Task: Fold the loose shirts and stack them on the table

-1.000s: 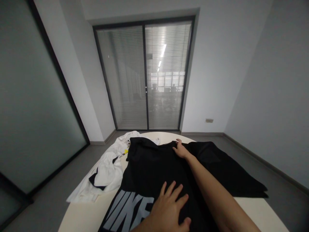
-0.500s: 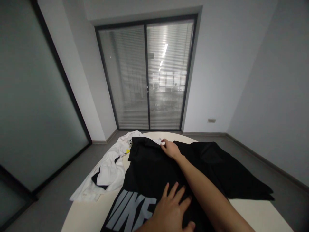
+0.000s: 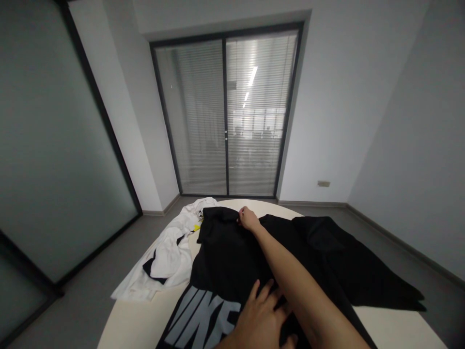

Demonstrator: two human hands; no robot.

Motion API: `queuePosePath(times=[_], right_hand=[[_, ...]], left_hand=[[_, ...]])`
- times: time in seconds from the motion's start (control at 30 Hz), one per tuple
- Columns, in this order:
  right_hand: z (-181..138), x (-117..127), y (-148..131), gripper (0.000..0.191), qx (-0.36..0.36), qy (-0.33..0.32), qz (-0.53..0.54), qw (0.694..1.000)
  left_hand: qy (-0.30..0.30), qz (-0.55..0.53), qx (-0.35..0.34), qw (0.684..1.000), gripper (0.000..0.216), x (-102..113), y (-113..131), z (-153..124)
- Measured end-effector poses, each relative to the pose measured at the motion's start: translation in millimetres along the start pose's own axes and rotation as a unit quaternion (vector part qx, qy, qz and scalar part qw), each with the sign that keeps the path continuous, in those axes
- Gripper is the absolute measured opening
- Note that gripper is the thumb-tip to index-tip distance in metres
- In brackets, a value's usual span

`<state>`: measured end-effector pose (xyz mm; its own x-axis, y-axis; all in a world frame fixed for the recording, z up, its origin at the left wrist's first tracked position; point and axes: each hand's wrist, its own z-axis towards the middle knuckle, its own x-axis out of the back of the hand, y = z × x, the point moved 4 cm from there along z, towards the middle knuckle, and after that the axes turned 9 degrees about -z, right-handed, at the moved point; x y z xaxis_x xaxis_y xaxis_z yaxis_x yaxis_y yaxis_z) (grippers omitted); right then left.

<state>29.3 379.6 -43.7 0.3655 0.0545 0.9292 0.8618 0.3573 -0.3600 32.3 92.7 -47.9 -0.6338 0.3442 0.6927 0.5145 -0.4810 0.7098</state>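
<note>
A black T-shirt (image 3: 227, 261) with large grey letters lies spread on the table, its far edge partly folded. My left hand (image 3: 262, 310) rests on its near part, open, with the fingers spread beside the lettering. Stretched past it, my right hand (image 3: 248, 218) is closed at the shirt's far edge, the fingertips pinching the black cloth. Under my right forearm, part of the shirt is hidden. To the right lies another black garment (image 3: 348, 261), loosely folded; I cannot tell its kind.
A crumpled white garment (image 3: 170, 264) with black parts lies along the left of the round-edged pale table (image 3: 127, 322). Near its top is a small yellow patch (image 3: 196, 227). Beyond the table stand glass doors with blinds (image 3: 196, 145).
My right hand has closed its fingers on the shirt's far edge, where they were looser before. My left hand stays flat on the cloth. The view has shifted slightly.
</note>
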Motion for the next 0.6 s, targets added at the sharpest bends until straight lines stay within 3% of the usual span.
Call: queuePosePath(times=[0.17,0.33,0.47,0.6], right_hand=[[-7.9,-10.8,-0.3,0.055,0.063,-0.025,0.004,0.998],[-24.5,-24.6,5.6,0.061,0.066,-0.051,-0.032,0.996],[-41.1,-3.0,23.5,0.042,0.057,0.040,-0.106,0.992],[-62.9,38.8,68.5,0.039,-0.059,0.116,-0.145,0.981]], left_hand=[[0.145,0.070,0.112,0.980,0.049,11.7,-20.0,-5.7],[0.142,0.119,0.191,0.964,0.067,11.0,-45.0,-8.2],[0.135,0.141,0.202,0.960,0.070,8.7,-48.7,-7.5],[0.134,0.150,0.206,0.958,0.071,8.0,-46.9,-7.7]])
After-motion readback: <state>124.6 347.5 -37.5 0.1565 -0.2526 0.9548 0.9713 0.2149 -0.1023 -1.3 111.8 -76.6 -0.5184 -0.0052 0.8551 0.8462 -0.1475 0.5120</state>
